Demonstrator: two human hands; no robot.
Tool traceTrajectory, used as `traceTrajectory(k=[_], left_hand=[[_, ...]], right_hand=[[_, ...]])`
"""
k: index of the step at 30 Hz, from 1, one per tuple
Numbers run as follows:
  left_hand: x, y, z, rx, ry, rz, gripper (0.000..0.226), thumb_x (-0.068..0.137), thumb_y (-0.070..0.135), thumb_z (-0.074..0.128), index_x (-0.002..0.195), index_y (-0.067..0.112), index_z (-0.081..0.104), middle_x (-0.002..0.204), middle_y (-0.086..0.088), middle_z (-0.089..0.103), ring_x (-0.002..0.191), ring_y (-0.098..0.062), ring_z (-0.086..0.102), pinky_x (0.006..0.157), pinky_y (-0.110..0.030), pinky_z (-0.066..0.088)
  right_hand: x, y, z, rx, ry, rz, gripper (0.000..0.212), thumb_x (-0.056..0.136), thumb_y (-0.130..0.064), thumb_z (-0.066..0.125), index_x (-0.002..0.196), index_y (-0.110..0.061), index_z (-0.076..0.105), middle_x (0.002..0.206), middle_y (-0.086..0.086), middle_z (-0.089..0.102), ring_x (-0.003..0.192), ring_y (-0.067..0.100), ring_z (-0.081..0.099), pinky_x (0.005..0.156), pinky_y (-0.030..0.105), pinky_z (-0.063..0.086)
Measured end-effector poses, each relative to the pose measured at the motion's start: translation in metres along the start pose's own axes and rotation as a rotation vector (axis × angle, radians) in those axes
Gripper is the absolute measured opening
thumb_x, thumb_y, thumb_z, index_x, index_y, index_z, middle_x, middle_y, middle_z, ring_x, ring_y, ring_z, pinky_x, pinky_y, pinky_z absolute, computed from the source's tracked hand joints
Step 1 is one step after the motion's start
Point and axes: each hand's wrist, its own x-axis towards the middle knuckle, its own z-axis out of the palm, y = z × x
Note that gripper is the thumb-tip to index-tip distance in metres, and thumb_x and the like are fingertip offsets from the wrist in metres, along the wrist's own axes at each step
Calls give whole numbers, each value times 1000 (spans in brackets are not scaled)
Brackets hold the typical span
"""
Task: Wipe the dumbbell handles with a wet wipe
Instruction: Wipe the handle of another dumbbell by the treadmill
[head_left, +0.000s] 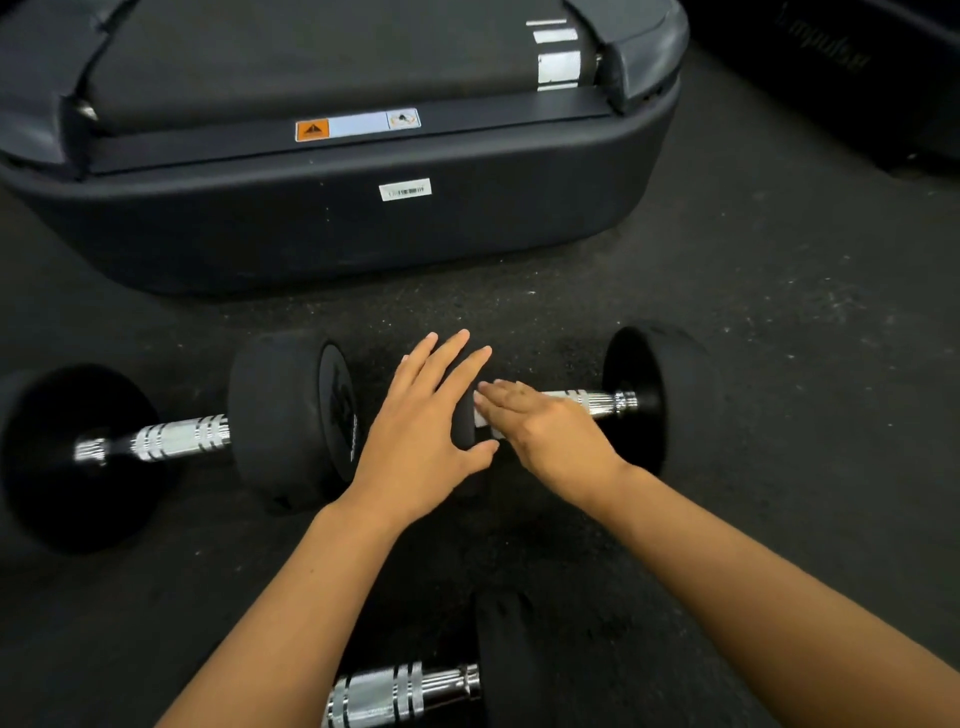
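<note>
I'm mid-wipe: right hand (540, 431) presses the wet wipe (485, 420) flat-fingered onto the middle dumbbell's handle (597, 402); left hand (421, 436), grip spread wide, steadies its nine-o'clock head. Next: stroke toward three o'clock.

Glossy ridged chrome handle (597, 401), matt black rubber heads (670, 384), rough speckled floor (779, 322).

A dark, speckled rubber floor (753, 322) fills the scene. On it sits the rounded black rear end of a treadmill (332, 228), bearing an orange-and-white warning sticker (357, 124) and a small white barcode label (405, 189). Another dark machine base (857, 78) sits at the upper right.
</note>
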Motion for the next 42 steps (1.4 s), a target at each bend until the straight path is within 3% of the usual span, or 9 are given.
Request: traceTrajectory(k=[6, 11, 15, 19, 25, 30, 36, 39, 42], left_hand=[[-2, 1, 0, -16, -9, -10, 85, 77, 42, 69, 145, 36, 17, 153, 19, 5, 138, 0, -11, 114, -29, 0], [-1, 2, -1, -23, -15, -17, 86, 77, 42, 69, 145, 36, 18, 154, 18, 6, 138, 0, -11, 117, -34, 6], [-2, 2, -1, -23, -10, -13, 86, 77, 41, 69, 145, 36, 17, 153, 19, 5, 138, 1, -12, 116, -31, 3], [-2, 2, -2, -19, -16, -12, 86, 77, 42, 69, 145, 37, 17, 153, 19, 5, 138, 1, -12, 115, -30, 1], [-3, 4, -2, -6, -9, -16, 87, 77, 42, 69, 145, 37, 16, 153, 20, 4, 137, 2, -13, 114, -29, 0], [-4, 5, -5, -28, -33, -27, 88, 76, 47, 68, 145, 38, 14, 153, 21, 2, 137, 2, -14, 117, -34, 5], [-6, 26, -5, -157, 71, -37, 76, 74, 53, 64, 140, 35, 32, 150, 21, 15, 137, 7, -9, 108, -17, -9], [-1, 48, 1, -225, 188, 12, 54, 79, 36, 68, 129, 26, 51, 143, 17, 35, 130, 16, 4, 104, -5, -5], [9, 60, 6, -220, 256, -37, 35, 83, 25, 67, 117, 23, 62, 131, 13, 51, 125, 5, 33, 100, -4, 13]], right_hand=[[-8, 17, -15, 92, 12, 125, 47, 75, 11, 66, 119, -4, 62, 121, 15, 61, 113, 28, 58, 93, 45, 49], [-15, 13, -17, 97, -82, 134, 50, 80, 9, 59, 126, -8, 57, 130, 11, 55, 122, 26, 51, 101, 45, 41], [1, 20, -22, 90, -72, 288, 35, 83, 1, 58, 115, -11, 64, 109, 11, 68, 101, 29, 63, 84, 45, 51], [-5, 4, -20, 93, -142, 186, 51, 84, 8, 51, 132, -11, 51, 136, 9, 51, 126, 22, 47, 109, 33, 29], [4, 7, -31, 130, -126, 296, 47, 81, 6, 53, 125, -12, 57, 122, 7, 61, 111, 24, 57, 94, 39, 45], [-14, 2, -36, 103, -207, 170, 59, 84, 12, 46, 139, -10, 41, 146, 8, 37, 135, 21, 34, 113, 29, 22], [-26, 11, -51, 177, 34, 213, 30, 78, 8, 65, 105, -5, 69, 111, 12, 61, 99, 27, 61, 83, 35, 53], [-28, 5, -63, 158, 152, 238, 22, 79, 2, 68, 97, -9, 71, 95, 5, 58, 85, 18, 54, 74, 15, 43], [-29, 3, -72, 214, 260, 276, 21, 77, 0, 71, 93, -14, 68, 89, -7, 58, 80, 7, 52, 73, 11, 40]])
